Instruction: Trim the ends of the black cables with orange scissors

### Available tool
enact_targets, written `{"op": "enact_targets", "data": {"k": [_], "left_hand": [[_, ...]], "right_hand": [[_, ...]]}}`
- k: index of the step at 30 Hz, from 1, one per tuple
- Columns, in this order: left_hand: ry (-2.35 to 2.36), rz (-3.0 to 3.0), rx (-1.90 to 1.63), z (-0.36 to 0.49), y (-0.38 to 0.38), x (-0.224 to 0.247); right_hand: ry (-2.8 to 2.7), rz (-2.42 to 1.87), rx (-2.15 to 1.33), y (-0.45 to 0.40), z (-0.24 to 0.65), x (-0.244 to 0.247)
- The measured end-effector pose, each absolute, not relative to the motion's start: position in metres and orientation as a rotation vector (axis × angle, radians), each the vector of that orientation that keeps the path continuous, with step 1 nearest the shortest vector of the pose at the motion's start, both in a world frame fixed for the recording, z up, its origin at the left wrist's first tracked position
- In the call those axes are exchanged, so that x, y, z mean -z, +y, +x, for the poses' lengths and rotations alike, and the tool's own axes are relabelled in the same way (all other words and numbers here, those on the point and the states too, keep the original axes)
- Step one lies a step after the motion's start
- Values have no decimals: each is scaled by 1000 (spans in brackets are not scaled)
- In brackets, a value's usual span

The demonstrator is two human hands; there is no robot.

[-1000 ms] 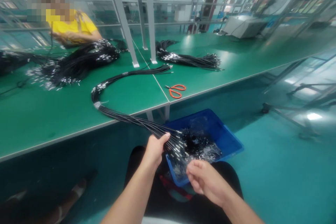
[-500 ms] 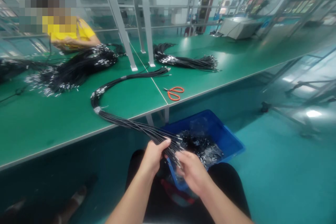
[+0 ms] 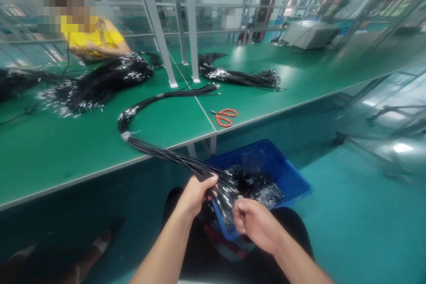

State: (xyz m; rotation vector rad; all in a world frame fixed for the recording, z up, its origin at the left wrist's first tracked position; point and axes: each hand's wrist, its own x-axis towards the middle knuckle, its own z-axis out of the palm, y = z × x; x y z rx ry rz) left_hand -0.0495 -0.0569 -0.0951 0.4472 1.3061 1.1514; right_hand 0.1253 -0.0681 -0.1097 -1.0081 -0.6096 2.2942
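Cable bundle (image 3: 166,154), judged springy and best gripped behind its tips (image 3: 226,190), is draped from the table (image 3: 83,151) at nine o'clock to six and clasped in the left hand (image 3: 195,193), the right hand (image 3: 256,220) curled nearly closed at five, contents indiscernible.

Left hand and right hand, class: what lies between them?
In the head view, the silvery-tipped ends of the black cable bundle fan out between the left hand and right hand, with the blue bin behind.

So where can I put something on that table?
The green table is bare left of the held cable bundle, inside its curve, and right of the orange-handled scissors. Back left, the black cable heap crowds it.
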Motion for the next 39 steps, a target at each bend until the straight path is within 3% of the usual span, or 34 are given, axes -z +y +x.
{"op": "enact_targets", "data": {"k": [12,24,39], "left_hand": [[1467,480,-1099,-44,-52,103],[1456,393,-1054,-44,-48,103],[1366,336,-1091,-43,-48,97]], "right_hand": [[-725,-1136,-2086,-74,92,111],[-838,-1175,-2192,-78,113,104],[-1044,-1216,-2081,-84,91,141]]}}
